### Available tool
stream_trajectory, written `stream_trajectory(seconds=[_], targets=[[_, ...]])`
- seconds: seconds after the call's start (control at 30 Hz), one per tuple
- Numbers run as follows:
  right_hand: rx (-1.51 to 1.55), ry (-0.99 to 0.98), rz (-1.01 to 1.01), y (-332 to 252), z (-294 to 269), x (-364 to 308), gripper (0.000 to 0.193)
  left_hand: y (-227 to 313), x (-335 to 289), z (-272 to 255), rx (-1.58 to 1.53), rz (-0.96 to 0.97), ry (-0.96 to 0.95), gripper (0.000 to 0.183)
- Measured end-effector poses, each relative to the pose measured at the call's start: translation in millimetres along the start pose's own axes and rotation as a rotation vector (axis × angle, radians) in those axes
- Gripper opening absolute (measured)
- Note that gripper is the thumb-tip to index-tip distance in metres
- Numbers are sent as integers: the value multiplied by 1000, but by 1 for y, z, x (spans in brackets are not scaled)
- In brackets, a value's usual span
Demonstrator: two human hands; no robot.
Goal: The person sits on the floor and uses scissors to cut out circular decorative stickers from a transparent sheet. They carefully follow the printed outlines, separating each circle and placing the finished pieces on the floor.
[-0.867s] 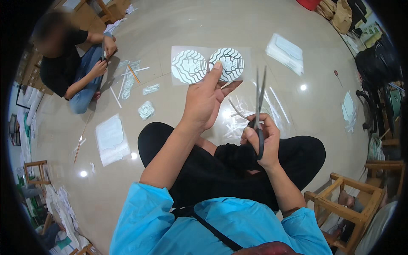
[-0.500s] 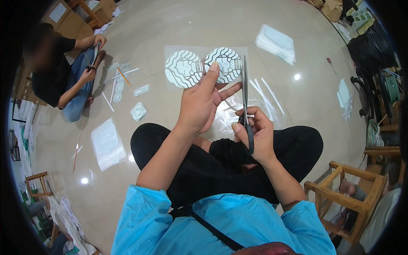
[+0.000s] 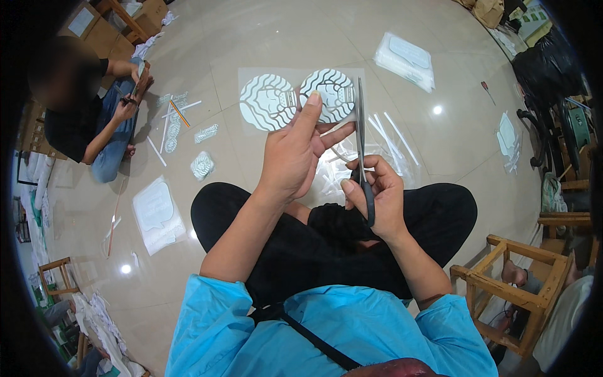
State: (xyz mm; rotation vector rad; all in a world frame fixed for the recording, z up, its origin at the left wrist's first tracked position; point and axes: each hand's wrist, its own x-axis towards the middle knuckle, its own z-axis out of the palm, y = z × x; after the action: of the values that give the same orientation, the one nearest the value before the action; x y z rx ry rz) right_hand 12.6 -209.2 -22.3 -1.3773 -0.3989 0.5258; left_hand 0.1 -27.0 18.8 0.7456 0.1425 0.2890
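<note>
So from where I'm standing, going by the head view (it's the only one): the left hand (image 3: 292,151) has a clear sheet (image 3: 247,75) pinched, thumb on the face and the other fingers behind. The sheet is up off the floor (image 3: 282,38), over the crossed legs and a bit forward, with two round white decals (image 3: 268,102) side by side on it.

The right hand (image 3: 380,188) is curled round the scissors (image 3: 360,125), blades pointing away from the body, right along the sheet's right edge. Blades look nearly together from here, and I honestly can't tell if they're biting plastic or just beside it.

My two cents: the left fingertips (image 3: 344,130) look awfully near those blades, so I'd slide that grip toward the middle first. Hold the sheet flat too; film that floppy probably folds into the blades otherwise. Long smooth strokes should beat little snips, and I'd steer by the right-hand disc's rim so the blades don't nick it.
</note>
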Motion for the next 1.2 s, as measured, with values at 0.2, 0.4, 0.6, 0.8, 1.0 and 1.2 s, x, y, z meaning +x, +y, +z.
stream_trajectory(seconds=[0.2, 0.4, 0.6, 0.8, 1.0, 1.2], targets=[[13, 2, -7, -1, 1, 0, 31, 0, -1, 1, 7, 6, -12, 36], [-18, 10, 27, -2, 0, 0, 29, 2, -2, 2, 13, 1, -15, 36], [-19, 40, 46, -3, 2, -1, 28, 1, -2, 3, 6, -10, -21, 36], [39, 56, -22, -3, 0, 1, 31, -2, -5, 4, 25, -34, -30, 38], [22, 68, 20, -5, -2, 0, 30, -5, -7, 7, 26, -43, -35, 38], [24, 72, 36, -7, -2, 0, 30, -6, -7, 7, 21, -48, -38, 38]])
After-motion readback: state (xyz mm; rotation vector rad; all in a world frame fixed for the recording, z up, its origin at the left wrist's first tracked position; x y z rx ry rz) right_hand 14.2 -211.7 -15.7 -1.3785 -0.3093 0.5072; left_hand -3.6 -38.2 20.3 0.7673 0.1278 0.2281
